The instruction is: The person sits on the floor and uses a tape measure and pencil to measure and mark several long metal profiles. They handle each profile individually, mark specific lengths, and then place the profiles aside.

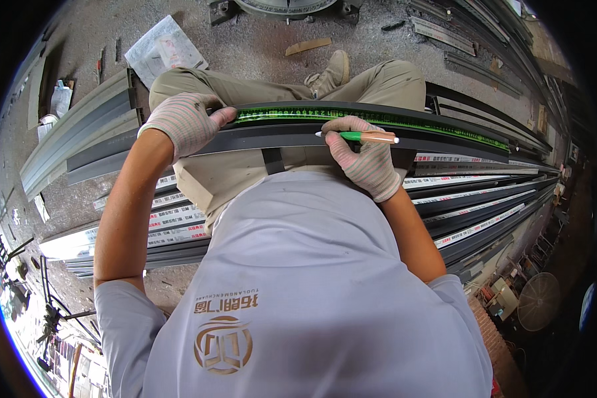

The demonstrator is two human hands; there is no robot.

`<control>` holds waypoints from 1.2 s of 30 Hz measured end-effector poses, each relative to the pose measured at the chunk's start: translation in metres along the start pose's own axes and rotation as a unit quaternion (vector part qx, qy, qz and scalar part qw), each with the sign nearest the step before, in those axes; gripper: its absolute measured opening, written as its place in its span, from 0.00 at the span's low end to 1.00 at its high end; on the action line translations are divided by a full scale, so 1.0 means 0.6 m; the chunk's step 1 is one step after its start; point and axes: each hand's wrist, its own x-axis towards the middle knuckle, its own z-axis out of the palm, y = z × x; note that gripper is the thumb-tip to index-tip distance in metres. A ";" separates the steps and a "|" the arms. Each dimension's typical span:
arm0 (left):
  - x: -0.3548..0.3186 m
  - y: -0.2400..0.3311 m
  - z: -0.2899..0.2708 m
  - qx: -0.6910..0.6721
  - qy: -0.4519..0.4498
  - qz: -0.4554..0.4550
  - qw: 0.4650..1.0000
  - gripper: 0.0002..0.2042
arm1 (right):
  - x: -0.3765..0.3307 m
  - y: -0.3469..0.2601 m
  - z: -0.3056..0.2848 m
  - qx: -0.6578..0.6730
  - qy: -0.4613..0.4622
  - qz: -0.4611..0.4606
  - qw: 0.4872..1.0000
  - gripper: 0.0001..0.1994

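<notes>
Across my lap lies a long dark grey metal profile (265,140). A green tape measure blade (285,114) is stretched along its channel toward the right. My left hand (184,123), in a striped knit glove, is closed at the left end of the blade, thumb pressed on it; its other fingers are partly hidden. My right hand (367,158), gloved alike, grips a marker pen (371,137) with a green and orange-brown body. The pen lies nearly level above the profile, its white end pointing left. The tape's case cannot be made out.
Dark profiles with printed white film (471,199) are stacked beside me at the right, and more (172,219) lie at the left. Pale profiles (89,129) rest further left. A paper sheet (159,46) and a brown strip (308,46) lie on the floor ahead.
</notes>
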 end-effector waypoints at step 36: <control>-0.002 -0.007 0.008 -0.013 0.012 0.001 1.000 0.29 | 0.006 -0.003 0.010 -0.076 -0.016 -0.056 0.995 0.03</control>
